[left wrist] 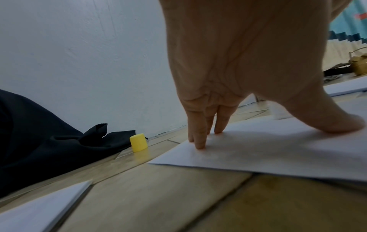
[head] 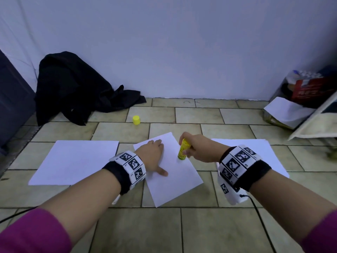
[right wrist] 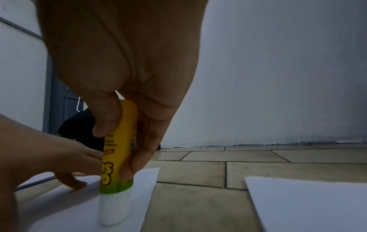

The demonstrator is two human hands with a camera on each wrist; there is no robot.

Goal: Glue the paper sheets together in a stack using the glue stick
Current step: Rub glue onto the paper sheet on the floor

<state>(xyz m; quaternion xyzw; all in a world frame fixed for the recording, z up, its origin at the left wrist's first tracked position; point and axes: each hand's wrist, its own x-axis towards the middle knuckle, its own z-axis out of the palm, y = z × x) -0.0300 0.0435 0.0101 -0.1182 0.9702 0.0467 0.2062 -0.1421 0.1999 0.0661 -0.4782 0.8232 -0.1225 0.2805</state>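
- The right hand (head: pixel 198 148) had its thumb and fingers curled round the glue stick (head: pixel 183 149), holding it nearly upright with the white glue end pressed onto the middle sheet (head: pixel 175 181), near that sheet's right edge.
- The left hand (head: pixel 152 157) lay flat and spread on the same sheet's left part, fingers straight, pinning it and gripping nothing.
- To do this step well, I judged light, even strokes best, running away from the pinning hand so the paper stayed taut (a long stub of glue stood out, and hard sideways pressure could snap it), carried right out to edges and corners.
- The middle sheet was plain white, lying flat and skewed on the tiled floor (head: pixel 200 230); no glue track could be made out on it.
- A left pile (head: pixel 76 161) lay beside that sheet and another sheet (head: pixel 269 154) beyond its right edge.
- The yellow cap (head: pixel 136 119) stood past the middle sheet's far edge, towards the wall.
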